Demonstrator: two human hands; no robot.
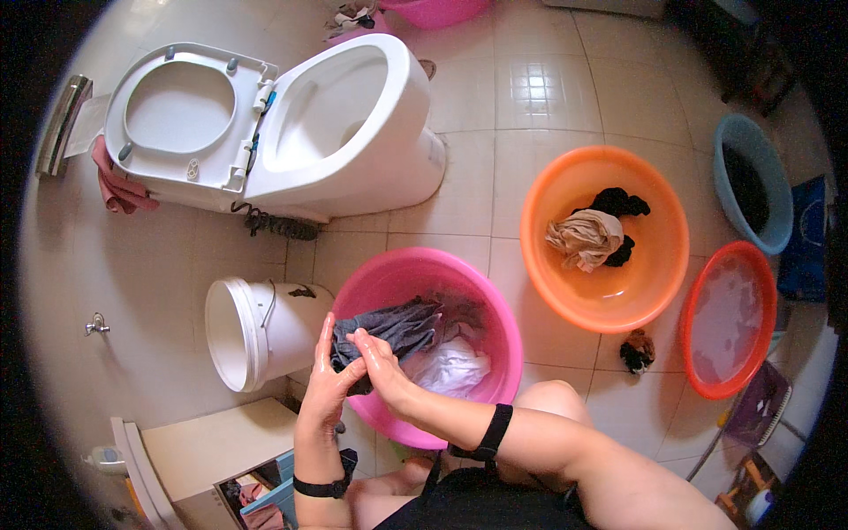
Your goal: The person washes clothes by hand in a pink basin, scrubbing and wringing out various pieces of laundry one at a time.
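My wet hands are close together over the left side of a pink basin (511, 340), with a dark grey garment (402, 325) caught between them. My left hand (329, 384) is upright, its fingers pointing up beside the cloth and its thumb across the near end. From the other side, my right hand (382, 364) presses against the garment, its fingers nearly straight. The garment trails into the basin, where a white cloth (453, 367) lies wet at the near right. Folds of the garment are partly hidden behind my fingers.
An orange basin (609, 318) holds beige and black cloths to the right. Beyond it stand a red basin (726, 322) of cloudy water and a blue basin (777, 199). A white bucket (291, 331) lies tipped at left, below the toilet (353, 132). A small brown-black cloth (637, 351) rests on the tiles.
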